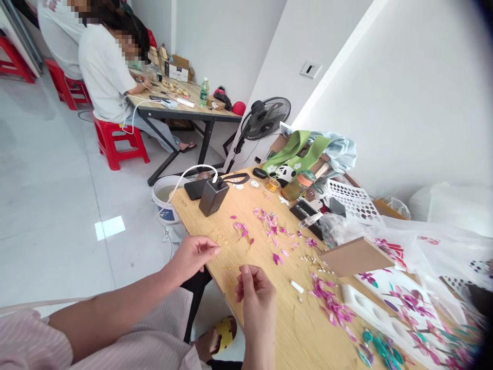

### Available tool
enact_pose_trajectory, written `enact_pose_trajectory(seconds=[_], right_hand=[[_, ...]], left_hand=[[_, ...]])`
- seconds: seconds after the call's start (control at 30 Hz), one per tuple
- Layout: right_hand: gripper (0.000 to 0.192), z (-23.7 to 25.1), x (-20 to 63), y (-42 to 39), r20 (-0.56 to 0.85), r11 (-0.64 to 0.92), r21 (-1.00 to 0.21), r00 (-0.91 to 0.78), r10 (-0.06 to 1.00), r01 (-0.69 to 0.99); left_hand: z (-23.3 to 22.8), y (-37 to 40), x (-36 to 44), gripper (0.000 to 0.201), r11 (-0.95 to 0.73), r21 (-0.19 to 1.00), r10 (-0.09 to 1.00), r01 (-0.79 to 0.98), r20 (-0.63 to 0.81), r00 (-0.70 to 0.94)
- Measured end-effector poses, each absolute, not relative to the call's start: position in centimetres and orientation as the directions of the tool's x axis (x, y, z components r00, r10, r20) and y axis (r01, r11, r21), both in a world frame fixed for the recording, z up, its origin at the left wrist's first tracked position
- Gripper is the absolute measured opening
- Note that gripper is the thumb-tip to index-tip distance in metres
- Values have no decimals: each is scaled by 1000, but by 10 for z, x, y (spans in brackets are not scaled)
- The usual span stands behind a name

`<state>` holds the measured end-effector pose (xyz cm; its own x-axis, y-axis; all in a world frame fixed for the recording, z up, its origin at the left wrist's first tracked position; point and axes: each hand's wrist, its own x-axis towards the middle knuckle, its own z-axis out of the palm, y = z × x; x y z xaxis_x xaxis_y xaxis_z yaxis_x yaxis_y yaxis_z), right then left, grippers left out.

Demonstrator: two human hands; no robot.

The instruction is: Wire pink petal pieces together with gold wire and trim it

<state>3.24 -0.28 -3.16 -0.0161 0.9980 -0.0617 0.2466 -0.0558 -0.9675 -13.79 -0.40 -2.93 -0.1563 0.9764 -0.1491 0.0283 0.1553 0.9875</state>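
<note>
My left hand (196,253) is over the table's near left edge, thumb and index finger pinched together. Whatever lies in that pinch is too small to make out. To its right, my right hand (256,288) is closed with thumb against fingers. A thin gold wire (228,267) reaches toward its fingertips and seems to be held there. Fine gold wire pieces (217,235) lie just beyond my left hand. Past both hands is a small bunch of pink-purple petals on gold stems (242,231). A white stick-like piece (296,286) lies right of my right hand.
The wooden table (277,318) also bears a black power block (214,196), loose petals (333,303), a brown board (358,257), a white tray (370,303) and a jar (298,186). Beyond are a fan (265,118), a bucket (165,192) and people seated at another table.
</note>
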Motion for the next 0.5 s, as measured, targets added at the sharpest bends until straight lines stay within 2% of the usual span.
enact_pose_trajectory(seconds=[0.1, 0.17, 0.23, 0.33, 0.5], right_hand=[[35, -30, 27, 16, 16, 46, -899, -72, 997, 437], [32, -30, 20, 27, 66, 98, -862, -83, 994, 497], [27, -30, 12, 34, 115, 140, -817, -79, 990, 559], [23, -33, 1, 37, 170, 175, -745, -71, 983, 644], [23, -35, -6, 35, 209, 187, -632, -67, 976, 752]], left_hand=[[-34, 7, -156, 20, -16, 914, 951, 406, 140, -277], [-38, 15, -165, 16, -57, 769, 920, 636, 288, -266], [-41, 22, -171, 17, -57, 606, 905, 794, 367, -215], [-45, 29, -173, 20, -42, 480, 910, 876, 381, -165], [-51, 33, -170, 23, -16, 435, 913, 900, 373, -164]])
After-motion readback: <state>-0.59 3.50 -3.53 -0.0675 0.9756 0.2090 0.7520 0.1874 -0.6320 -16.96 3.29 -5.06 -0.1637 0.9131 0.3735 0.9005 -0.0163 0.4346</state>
